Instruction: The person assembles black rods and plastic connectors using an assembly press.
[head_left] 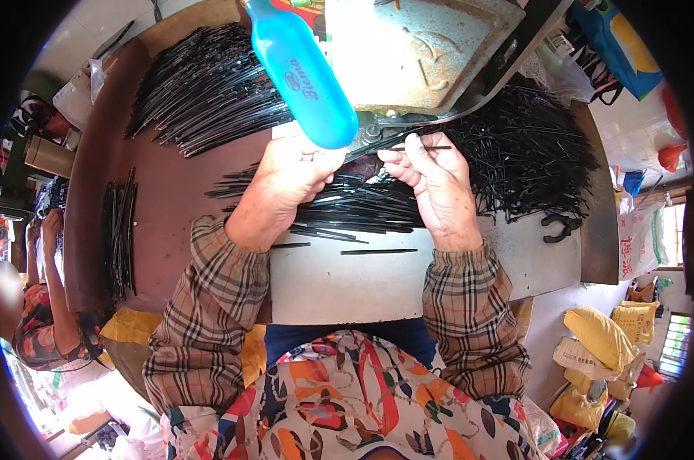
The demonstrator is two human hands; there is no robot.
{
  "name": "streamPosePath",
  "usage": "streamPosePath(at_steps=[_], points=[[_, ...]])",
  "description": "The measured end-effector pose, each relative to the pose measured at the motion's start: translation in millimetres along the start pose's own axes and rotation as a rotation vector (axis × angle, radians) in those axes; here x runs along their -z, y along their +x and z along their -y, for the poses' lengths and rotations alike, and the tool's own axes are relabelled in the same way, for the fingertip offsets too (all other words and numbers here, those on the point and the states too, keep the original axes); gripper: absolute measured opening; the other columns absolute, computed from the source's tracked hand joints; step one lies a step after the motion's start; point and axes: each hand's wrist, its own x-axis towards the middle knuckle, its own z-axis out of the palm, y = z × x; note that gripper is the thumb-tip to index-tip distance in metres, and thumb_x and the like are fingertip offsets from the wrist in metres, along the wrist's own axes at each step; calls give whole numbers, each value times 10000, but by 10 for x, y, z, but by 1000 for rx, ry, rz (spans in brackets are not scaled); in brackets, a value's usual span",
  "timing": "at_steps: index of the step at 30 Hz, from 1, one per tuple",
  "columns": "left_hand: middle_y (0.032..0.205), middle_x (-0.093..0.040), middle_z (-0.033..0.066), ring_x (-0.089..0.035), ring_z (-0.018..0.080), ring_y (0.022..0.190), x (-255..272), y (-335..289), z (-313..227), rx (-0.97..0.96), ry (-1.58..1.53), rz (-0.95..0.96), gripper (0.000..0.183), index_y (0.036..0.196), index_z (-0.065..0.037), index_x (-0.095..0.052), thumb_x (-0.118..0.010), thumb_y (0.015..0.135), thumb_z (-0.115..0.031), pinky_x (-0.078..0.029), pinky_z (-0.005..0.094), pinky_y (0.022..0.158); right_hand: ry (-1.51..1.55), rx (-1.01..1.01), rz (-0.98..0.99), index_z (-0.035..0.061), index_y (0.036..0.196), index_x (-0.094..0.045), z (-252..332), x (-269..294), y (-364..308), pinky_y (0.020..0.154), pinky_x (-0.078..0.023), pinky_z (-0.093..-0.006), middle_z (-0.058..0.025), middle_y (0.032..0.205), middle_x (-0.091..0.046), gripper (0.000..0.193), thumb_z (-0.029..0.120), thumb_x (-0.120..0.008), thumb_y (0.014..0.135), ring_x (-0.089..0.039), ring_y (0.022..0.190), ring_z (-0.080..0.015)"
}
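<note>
Below the worn metal machine (446, 54), my two hands meet over thin black rods. My left hand (289, 180) is closed, its fingers curled at the end of a few black rods (385, 146) that slant up to the right; a blue rounded paddle-shaped piece (305, 80) partly hides its fingertips. My right hand (439, 176) pinches a short black rod (439, 147) between thumb and fingers. Under both hands lies a loose heap of black rods (354, 203). One single rod (378, 251) rests on the pale metal plate (347, 287) nearer to me.
Large piles of black rods lie at the far left (209, 88) and right (531, 153), with a small bundle (120, 230) at the left edge. Black pliers (561, 228) sit on the right. Another person's arm (59, 284) shows at left; yellow sacks (600, 337) stand at right.
</note>
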Motion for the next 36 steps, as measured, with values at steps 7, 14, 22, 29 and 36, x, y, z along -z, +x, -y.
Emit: streamPosePath(at_steps=[7,14,22,29,36], points=[[674,-483,-75,-386,2,569,-26,-23,-36,-79,-17,-1,61,826,-63,-576,-585,886,-58,-300,186,497,13,21,19,-38,1018,-496,-19,-4,-3,739,-594,-302,-168,937,-635,161,76,-584,947,-696,871,-254],[734,-508,-60,-383,-6,547,8,17,34,-114,-4,35,147,971,-53,-583,-667,867,-116,-265,140,444,9,24,1,-41,1008,-498,-44,14,15,719,-593,-290,-159,922,-632,153,70,-583,946,-695,852,-252],[706,-507,-61,-380,0,542,-81,38,32,-171,12,-73,123,925,-48,-600,-671,852,-118,-263,156,452,57,109,-24,-29,1011,-505,-163,-29,33,727,-594,-305,-158,925,-629,138,70,-579,949,-693,854,-261],[703,-537,-49,-380,16,543,87,236,112,-252,5,-33,121,869,-32,-655,-680,833,-144,-269,173,475,121,177,-75,-16,1017,-517,-206,-122,171,772,-596,-350,-173,958,-639,109,61,-562,955,-691,871,-291],[635,-590,23,-513,79,545,-59,296,14,-227,-124,-60,85,698,6,-647,-626,766,52,-380,217,499,99,200,-76,-8,1007,-540,-193,45,217,803,-597,-364,-177,969,-649,93,69,-559,958,-691,888,-295]])
